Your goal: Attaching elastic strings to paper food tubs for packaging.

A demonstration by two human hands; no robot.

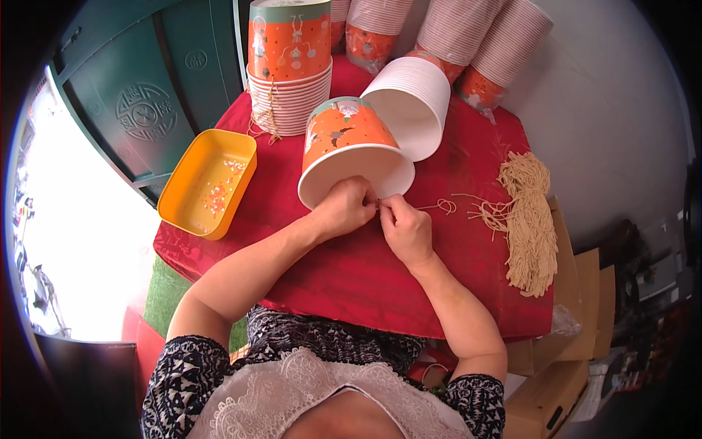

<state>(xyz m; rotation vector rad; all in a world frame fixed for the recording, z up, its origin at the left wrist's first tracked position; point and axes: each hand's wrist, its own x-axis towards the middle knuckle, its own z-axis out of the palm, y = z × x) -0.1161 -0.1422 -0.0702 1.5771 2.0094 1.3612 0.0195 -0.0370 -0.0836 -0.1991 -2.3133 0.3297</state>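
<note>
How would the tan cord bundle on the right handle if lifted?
The tan cord bundle is probably floppy: its thin, wavy strands lie limp on the red cloth. It may tangle or snag, since loose strands trail off its left side. Rolling seems unlikely, as it lies spread out rather than tightly wound.

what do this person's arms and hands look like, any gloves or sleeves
No gloves: the left hand and right hand are bare, as are the forearms, with no watch visible. Short sleeves, dark with a white pattern, end around the elbows.
</note>
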